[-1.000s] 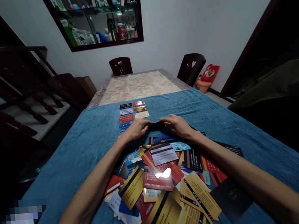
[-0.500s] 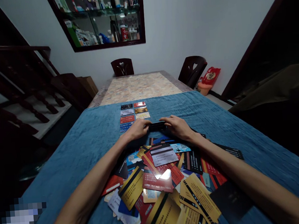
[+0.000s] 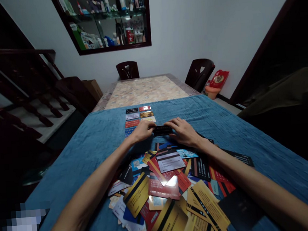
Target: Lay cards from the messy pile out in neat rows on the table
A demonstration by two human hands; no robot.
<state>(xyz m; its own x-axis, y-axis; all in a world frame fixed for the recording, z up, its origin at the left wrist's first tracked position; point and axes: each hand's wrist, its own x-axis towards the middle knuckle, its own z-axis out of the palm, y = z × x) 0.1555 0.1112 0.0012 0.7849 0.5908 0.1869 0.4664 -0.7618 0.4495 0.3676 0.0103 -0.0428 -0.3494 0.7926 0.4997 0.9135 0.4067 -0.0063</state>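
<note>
A black card [image 3: 163, 130] is held between my two hands, just beyond a heap of cards. My left hand [image 3: 143, 130] pinches its left end, and my right hand [image 3: 182, 130] grips its right end. Past my left hand lie two columns of cards, among them a red card [image 3: 132, 124] and a gold card [image 3: 146, 114]; my left hand partly covers the nearest ones. Closer to me spreads the loose heap, with a silver card [image 3: 170, 161] on top, a red card [image 3: 163, 188] and several gold cards [image 3: 167, 223]. My forearms pass on either side of it.
A blue cloth [image 3: 93, 152] covers the near part of the table, and a patterned tabletop [image 3: 146, 89] shows beyond. Dark wooden chairs [image 3: 200, 72] stand around it. A glass-shelved cabinet [image 3: 109, 16] is set in the wall. A red bag [image 3: 219, 79] sits at the right.
The black card has tilted so more of its face shows, still between both hands. The view has shifted slightly; the heap and the columns look much the same.
</note>
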